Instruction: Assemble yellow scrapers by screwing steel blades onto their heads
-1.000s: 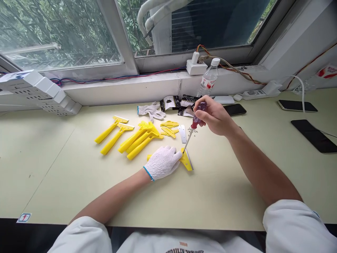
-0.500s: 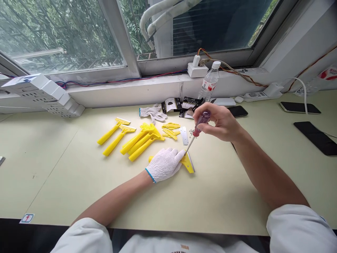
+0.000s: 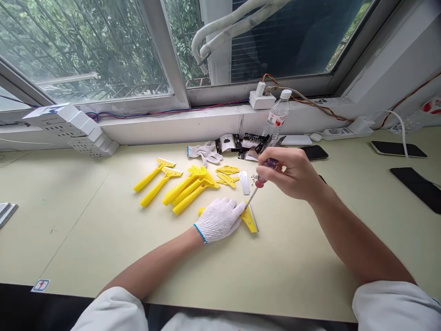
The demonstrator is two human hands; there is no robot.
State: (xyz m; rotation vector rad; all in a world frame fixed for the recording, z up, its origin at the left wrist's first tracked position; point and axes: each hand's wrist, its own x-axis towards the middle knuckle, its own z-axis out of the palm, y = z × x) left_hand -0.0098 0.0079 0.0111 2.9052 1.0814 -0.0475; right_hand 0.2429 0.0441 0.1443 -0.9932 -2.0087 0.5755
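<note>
My left hand [image 3: 220,219], in a white knit glove, is closed over the handle of a yellow scraper [image 3: 250,219] and presses it on the table. The scraper's head and blade edge stick out to the right of the fingers. Bare, my right hand [image 3: 292,172] grips a screwdriver [image 3: 261,180] with a purple-red handle. Its shaft slants down to the scraper head beside my left fingertips; the very tip is hard to make out. Small screws [image 3: 254,178], metal blades [image 3: 244,183] and yellow cover plates [image 3: 227,175] lie just beyond.
Several yellow scraper handles [image 3: 189,191] and two bladed scrapers [image 3: 161,186] lie to the left. Farther back are a loose glove [image 3: 206,153], black packets [image 3: 228,143] and a water bottle [image 3: 276,117]. Phones [image 3: 398,149] lie at the right; white boxes [image 3: 74,128] stand at the left.
The whole view has shifted slightly. My right hand has turned about the screwdriver handle, its fingers now more curled over the top. My left hand keeps its hold on the scraper.
</note>
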